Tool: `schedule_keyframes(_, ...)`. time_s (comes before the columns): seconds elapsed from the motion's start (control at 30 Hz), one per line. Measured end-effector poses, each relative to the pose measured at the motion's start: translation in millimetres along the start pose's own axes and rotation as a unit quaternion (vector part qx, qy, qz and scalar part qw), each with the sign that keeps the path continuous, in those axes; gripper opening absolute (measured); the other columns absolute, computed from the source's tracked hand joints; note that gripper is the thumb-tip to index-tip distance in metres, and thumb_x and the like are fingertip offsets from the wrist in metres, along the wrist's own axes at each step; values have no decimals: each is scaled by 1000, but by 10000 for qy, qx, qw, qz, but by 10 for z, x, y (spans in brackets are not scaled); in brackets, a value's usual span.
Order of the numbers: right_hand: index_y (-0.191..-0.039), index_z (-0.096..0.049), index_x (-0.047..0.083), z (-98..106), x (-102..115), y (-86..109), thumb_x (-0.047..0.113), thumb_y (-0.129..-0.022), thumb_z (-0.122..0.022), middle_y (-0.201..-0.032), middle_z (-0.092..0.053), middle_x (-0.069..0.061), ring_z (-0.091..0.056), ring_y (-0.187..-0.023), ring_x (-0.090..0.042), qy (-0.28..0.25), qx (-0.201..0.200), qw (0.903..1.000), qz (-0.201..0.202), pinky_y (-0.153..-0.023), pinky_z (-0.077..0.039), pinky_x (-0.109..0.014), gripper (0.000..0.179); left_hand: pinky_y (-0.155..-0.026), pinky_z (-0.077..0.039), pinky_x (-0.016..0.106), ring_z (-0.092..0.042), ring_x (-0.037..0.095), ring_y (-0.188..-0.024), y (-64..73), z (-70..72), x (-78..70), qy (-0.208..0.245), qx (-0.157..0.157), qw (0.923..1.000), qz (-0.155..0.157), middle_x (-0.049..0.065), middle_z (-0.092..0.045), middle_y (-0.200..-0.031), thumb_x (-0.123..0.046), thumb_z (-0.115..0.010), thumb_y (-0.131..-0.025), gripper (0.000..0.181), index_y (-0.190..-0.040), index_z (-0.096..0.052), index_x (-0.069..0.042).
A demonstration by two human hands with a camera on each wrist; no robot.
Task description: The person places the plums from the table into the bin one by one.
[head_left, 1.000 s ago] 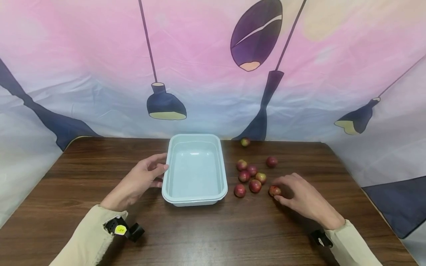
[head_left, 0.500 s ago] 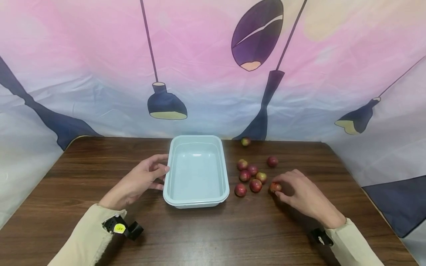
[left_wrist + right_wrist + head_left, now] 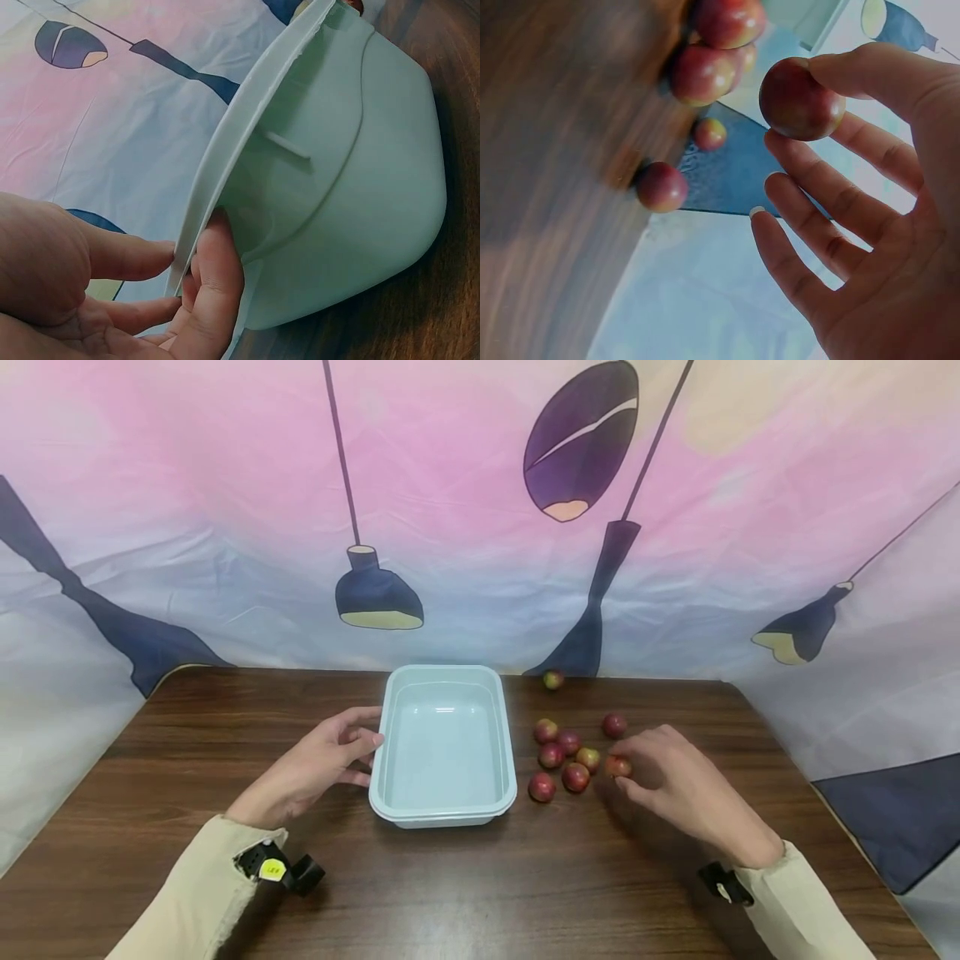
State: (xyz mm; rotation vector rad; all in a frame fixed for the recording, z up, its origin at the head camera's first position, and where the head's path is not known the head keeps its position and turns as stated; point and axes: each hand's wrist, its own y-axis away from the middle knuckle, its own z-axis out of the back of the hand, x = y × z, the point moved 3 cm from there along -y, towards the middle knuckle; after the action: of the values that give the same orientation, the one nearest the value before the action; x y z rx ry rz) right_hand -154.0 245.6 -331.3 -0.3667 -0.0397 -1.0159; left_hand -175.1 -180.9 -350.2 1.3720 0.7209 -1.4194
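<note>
A pale blue rectangular plastic tub (image 3: 448,745) stands on the table in the head view, nothing inside it. My left hand (image 3: 318,764) pinches its left rim; in the left wrist view the thumb is on the upper face of the rim (image 3: 247,112) and curled fingers are beneath. To the right of the tub, my right hand (image 3: 678,785) holds a plum (image 3: 799,101) between thumb and fingertips, the other fingers spread. That plum is clear of the table in the right wrist view. A loose cluster of several red and yellowish plums (image 3: 575,778) lies between the tub and this hand.
One plum (image 3: 614,724) lies apart beyond the right hand, and a greener one (image 3: 552,680) sits at the table's back edge. A printed cloth (image 3: 465,527) hangs behind the brown wooden table (image 3: 450,893). Both wrists wear black camera mounts.
My right hand has moved slightly away from me, lifting the pinched plum from the table. The tub shifted a little to the right with my left hand on it.
</note>
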Motion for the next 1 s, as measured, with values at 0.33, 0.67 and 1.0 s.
schedule_keyframes(0.33,-106,-74,23,95,140,-109,22,-85,-81,-104,-70,11,-57,-101,-10,-38,-133,9998,163,-88,-52,-37,22,-81,-64,35,-69,22,-92,9,3,-8,-15,38,10000,-24,20,-63,-117,-14,-48,-108,58,-159,-24,-1)
schedule_keyframes(0.67,-110,-74,20,135,265,-204,19,-86,-81,-110,-72,6,-59,-107,-15,-118,-140,9996,212,-92,-54,-42,26,-81,-64,36,-69,23,-94,19,5,-9,-38,52,10000,-23,19,-62,-117,-15,-48,-109,58,-159,-24,-1)
schedule_keyframes(1.0,-113,-74,21,158,386,-303,16,-86,-80,-110,-71,9,-57,-107,-12,-286,-189,9988,360,-92,-51,-38,28,-81,-64,35,-68,23,-93,26,0,-21,-29,49,10000,-37,19,-62,-115,-14,-47,-109,57,-159,-24,0)
